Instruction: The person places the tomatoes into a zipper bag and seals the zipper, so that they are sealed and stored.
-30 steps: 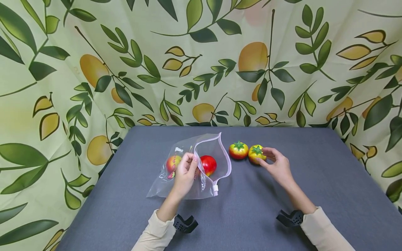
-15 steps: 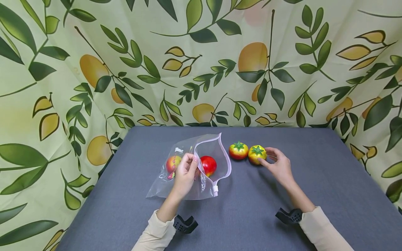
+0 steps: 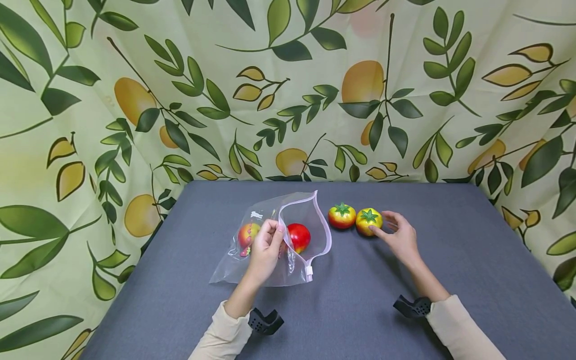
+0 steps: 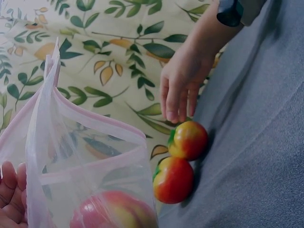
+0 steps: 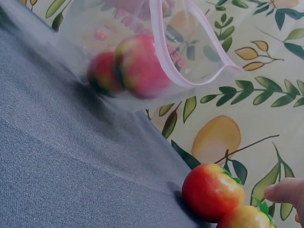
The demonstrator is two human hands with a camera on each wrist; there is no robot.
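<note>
My left hand (image 3: 265, 248) pinches the near edge of a clear zipper bag (image 3: 321, 225), whose mouth gapes to the right. Inside the bag are a red toy tomato (image 3: 299, 237) and a yellow-red round fruit (image 3: 248, 234), partly seen through the plastic. To the right, two yellow-red toy tomatoes with green leaf tops sit side by side, a left tomato (image 3: 342, 216) and a right tomato (image 3: 369, 222). My right hand (image 3: 401, 240) is at the right tomato, thumb in front and fingers behind, loosely spread. In the left wrist view its fingers (image 4: 176, 102) point down toward the tomato; contact is unclear.
Everything stands on a grey cloth-covered table (image 3: 180, 310). A leaf-patterned curtain (image 3: 288, 90) hangs behind the table and along its sides. The bag has a white slider (image 3: 308, 270) at its near corner.
My right hand has shifted very slightly, its thumb and fingers settling about the right tomato. The left hand and the bag have stayed still.
</note>
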